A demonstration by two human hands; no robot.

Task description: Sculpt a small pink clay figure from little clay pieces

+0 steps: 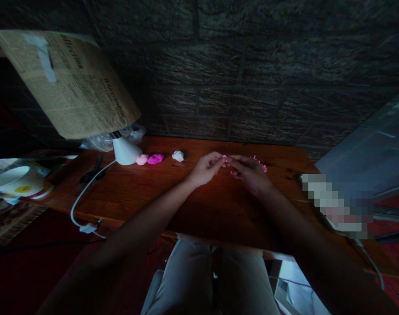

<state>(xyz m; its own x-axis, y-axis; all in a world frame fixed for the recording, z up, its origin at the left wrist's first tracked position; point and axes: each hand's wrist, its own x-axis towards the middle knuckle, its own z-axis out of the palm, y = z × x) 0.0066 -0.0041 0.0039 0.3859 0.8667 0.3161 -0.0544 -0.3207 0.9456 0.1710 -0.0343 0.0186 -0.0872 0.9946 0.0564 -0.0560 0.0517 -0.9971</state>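
My left hand [206,168] and my right hand [248,173] meet over the middle of the wooden table [173,201], fingertips pinched together on a small pink piece of clay [224,158]. More pink bits [261,165] lie just behind my right hand. Further left on the table sit a pale pink lump [141,159], a bright magenta lump [155,159] and a white lump [178,155], all apart from my hands.
A white lamp base [124,151] with a newspaper-print shade [71,83] stands at the back left, its white cord [79,201] trailing over the table edge. Dark scissors [93,171] lie left of it. A cup [18,183] sits far left. A stone wall [252,78] backs the table.
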